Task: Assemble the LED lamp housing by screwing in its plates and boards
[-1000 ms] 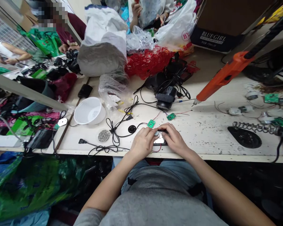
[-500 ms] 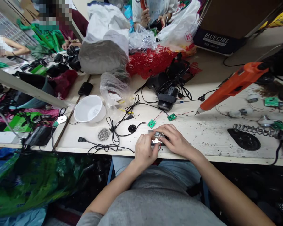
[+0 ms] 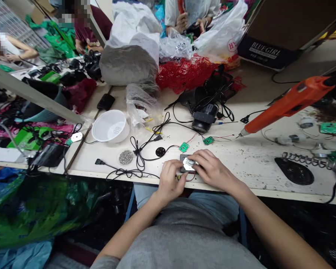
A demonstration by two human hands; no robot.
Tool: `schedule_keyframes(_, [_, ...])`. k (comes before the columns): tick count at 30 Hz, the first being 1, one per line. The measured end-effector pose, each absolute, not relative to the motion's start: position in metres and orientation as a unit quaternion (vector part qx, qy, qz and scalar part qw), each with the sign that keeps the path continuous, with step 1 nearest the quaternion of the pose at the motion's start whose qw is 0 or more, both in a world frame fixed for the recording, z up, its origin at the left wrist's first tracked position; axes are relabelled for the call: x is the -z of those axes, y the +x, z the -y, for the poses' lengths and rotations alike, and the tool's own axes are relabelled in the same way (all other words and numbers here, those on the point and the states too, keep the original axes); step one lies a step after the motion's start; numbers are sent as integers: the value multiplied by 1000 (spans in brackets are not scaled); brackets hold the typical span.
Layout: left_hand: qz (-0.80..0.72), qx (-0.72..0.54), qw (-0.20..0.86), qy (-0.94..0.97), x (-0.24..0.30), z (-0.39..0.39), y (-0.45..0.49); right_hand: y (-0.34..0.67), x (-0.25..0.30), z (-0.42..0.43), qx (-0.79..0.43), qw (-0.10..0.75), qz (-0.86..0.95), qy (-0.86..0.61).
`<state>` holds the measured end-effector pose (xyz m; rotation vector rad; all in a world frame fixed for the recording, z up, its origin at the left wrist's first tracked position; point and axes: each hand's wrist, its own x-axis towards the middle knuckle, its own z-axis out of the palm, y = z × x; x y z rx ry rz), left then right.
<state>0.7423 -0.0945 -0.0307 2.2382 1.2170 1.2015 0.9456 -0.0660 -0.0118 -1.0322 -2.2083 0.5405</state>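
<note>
At the table's front edge, a shiny silver plate with a round raised part (image 3: 188,164) lies over a dark flat block, with thin red wire beside it. My right hand (image 3: 214,170) reaches in from the right, its thumb and fingers closed on the silver plate's right side. On the left, my left hand (image 3: 169,181) has its thumb and fingers apart close to the block and plate, holding nothing. Just beyond them are a green circuit board (image 3: 184,146) and a second green circuit board (image 3: 208,140), both with thin wires.
An orange electric screwdriver (image 3: 288,106) hangs at right above a black teardrop-shaped part (image 3: 295,172). To the left are a white bowl (image 3: 111,127), a dish of small screws (image 3: 126,157) and black cords (image 3: 140,170). Co-workers sit across the table.
My left hand has drawn back slightly from the silver plate and its fingers have parted, showing more of the plate. My right hand stays on it. The camera view has shifted a little.
</note>
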Motion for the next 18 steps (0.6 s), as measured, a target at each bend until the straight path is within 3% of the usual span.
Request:
schedule_keyframes(9, [-466, -399, 318, 723, 27, 78, 738, 941, 6, 64, -194, 292, 846, -401])
schedule_keyframes(18, [-435, -388, 295, 758, 36, 61, 741, 941, 10, 65, -201, 302, 845, -392])
